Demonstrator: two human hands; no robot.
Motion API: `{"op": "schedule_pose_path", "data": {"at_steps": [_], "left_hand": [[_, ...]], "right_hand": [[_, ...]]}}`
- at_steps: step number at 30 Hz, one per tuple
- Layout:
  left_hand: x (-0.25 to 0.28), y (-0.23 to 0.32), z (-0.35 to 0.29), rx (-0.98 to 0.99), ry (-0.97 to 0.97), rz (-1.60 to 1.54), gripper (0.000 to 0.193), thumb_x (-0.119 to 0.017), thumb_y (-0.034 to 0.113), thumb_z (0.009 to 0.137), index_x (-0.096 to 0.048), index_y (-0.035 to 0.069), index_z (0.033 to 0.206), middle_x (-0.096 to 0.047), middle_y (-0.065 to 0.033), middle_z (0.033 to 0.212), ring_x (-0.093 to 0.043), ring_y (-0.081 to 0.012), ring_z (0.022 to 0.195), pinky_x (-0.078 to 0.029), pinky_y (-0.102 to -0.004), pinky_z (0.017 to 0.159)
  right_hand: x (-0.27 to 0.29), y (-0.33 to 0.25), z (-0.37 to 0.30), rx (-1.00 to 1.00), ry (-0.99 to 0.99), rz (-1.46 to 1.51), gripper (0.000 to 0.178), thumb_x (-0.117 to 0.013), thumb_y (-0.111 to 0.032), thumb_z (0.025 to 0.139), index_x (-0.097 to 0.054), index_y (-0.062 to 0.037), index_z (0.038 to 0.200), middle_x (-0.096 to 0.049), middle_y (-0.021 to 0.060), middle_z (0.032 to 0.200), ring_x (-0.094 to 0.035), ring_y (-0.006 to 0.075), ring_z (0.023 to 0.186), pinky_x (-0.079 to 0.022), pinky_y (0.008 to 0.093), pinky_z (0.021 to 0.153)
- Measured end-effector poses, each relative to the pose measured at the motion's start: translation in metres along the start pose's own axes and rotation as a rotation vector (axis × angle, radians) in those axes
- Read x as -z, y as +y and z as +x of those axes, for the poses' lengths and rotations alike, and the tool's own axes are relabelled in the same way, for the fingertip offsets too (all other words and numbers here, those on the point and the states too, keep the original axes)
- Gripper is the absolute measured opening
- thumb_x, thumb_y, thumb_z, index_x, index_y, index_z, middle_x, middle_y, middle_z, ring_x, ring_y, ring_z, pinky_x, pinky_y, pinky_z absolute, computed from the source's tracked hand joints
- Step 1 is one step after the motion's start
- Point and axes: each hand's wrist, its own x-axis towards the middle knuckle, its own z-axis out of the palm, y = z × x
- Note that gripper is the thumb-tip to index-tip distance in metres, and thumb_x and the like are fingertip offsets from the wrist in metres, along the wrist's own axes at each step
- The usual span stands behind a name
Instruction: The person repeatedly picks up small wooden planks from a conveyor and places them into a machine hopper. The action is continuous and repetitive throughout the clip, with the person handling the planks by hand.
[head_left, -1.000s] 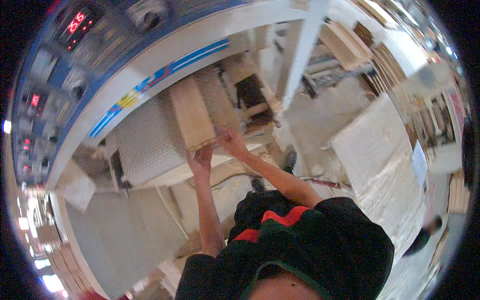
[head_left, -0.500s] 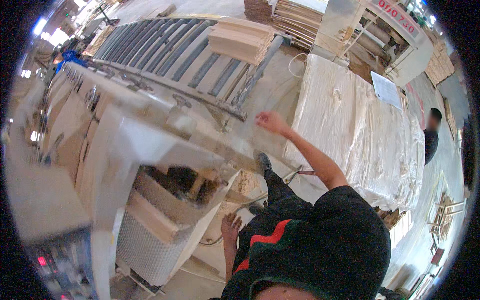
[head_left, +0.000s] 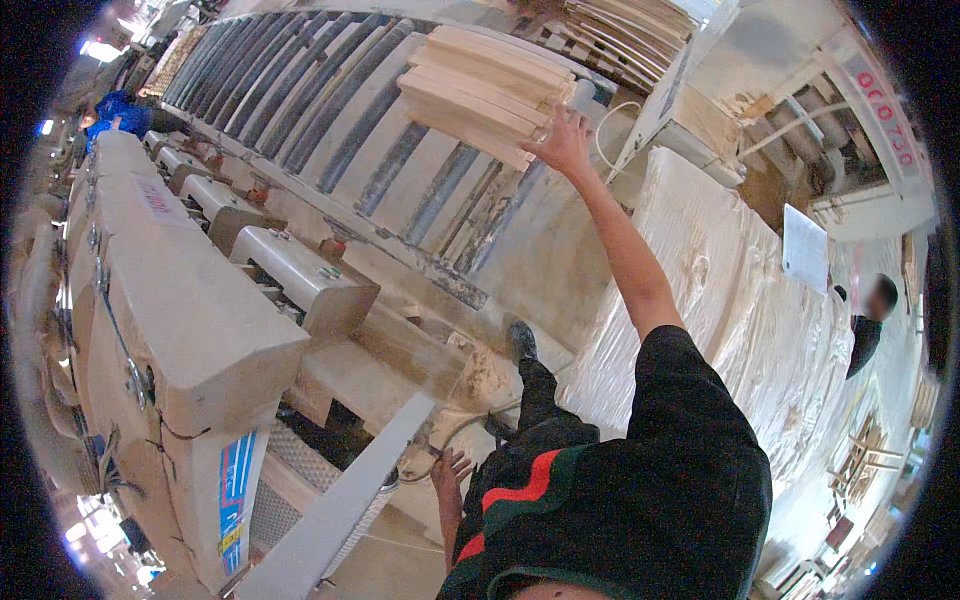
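At the end of a stack of pale wooden boards (head_left: 480, 88), my right hand (head_left: 567, 148) reaches out with fingers spread and thumb apart. Its fingertips overlap the stack's near right end; whether they touch the wood I cannot tell. The boards lie in layers across a roller conveyor (head_left: 330, 140). Down by my body, my left hand (head_left: 450, 470) hangs with its fingers apart and nothing in them. It is nearest to a pale flat panel edge (head_left: 345, 490) on the machine beside me.
A dusty beige machine (head_left: 190, 310) fills the left side. To the right stands a large stack wrapped in clear plastic (head_left: 690, 270), with a white sheet (head_left: 805, 248) on it. A person (head_left: 870, 325) is beyond it. Sawdust (head_left: 488, 378) lies near my foot.
My right hand has moved up and forward from above the floor to the end of the board stack. My left hand stays low. The view has shifted, and one foot shows further forward.
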Motion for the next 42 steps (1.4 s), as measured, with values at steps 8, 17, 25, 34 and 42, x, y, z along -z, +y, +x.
{"op": "schedule_pose_path", "data": {"at_steps": [8, 17, 25, 34, 42], "left_hand": [[-0.029, 0.011, -0.014, 0.056, 0.127, -0.119, 0.048, -0.054, 0.032, 0.09, -0.044, -0.001, 0.123, -0.06, -0.0205, 0.109, -0.065, -0.0293, 0.087, -0.054, -0.0358, 0.069], [-0.057, 0.023, -0.014, 0.1, 0.043, 0.171, 0.047, -0.054, 0.034, 0.09, -0.045, 0.002, 0.124, -0.061, -0.0173, 0.107, -0.064, -0.021, 0.083, -0.051, -0.0299, 0.069], [-0.058, 0.023, -0.01, 0.105, 0.076, 0.16, 0.047, -0.053, 0.034, 0.091, -0.045, 0.003, 0.125, -0.061, -0.0171, 0.108, -0.063, -0.0208, 0.085, -0.051, -0.0296, 0.069], [-0.056, 0.019, -0.005, 0.116, 0.085, 0.182, 0.045, -0.053, 0.033, 0.091, -0.045, 0.003, 0.124, -0.061, -0.0175, 0.107, -0.064, -0.022, 0.084, -0.053, -0.0311, 0.068], [-0.048, 0.002, -0.012, 0.109, 0.13, 0.097, 0.041, -0.053, 0.028, 0.091, -0.046, 0.003, 0.123, -0.061, -0.0181, 0.106, -0.065, -0.0228, 0.082, -0.054, -0.0317, 0.066]], "right_hand": [[-0.061, -0.021, 0.021, -0.13, 0.194, 0.229, 0.125, -0.078, -0.055, 0.054, -0.009, 0.0035, 0.14, -0.025, 0.0282, 0.139, -0.024, 0.0438, 0.128, -0.018, 0.0544, 0.105], [-0.071, -0.029, 0.023, -0.15, 0.197, 0.178, 0.124, -0.079, -0.052, 0.054, -0.009, 0.0067, 0.139, -0.023, 0.0263, 0.142, -0.016, 0.04, 0.134, -0.009, 0.0572, 0.108], [-0.064, -0.035, 0.023, -0.158, 0.205, 0.248, 0.118, -0.079, -0.048, 0.055, -0.013, 0.0028, 0.139, -0.024, 0.0232, 0.141, -0.016, 0.0374, 0.135, -0.005, 0.0609, 0.106], [-0.071, -0.034, 0.028, -0.063, 0.261, 0.281, 0.123, -0.082, -0.049, 0.049, -0.016, 0.001, 0.141, -0.026, 0.0212, 0.143, -0.017, 0.0359, 0.135, -0.005, 0.0576, 0.109], [-0.07, -0.027, 0.031, -0.017, 0.209, 0.16, 0.113, -0.079, -0.053, 0.054, -0.022, -0.004, 0.138, -0.031, 0.0261, 0.134, -0.024, 0.045, 0.128, -0.013, 0.0633, 0.103]]}}
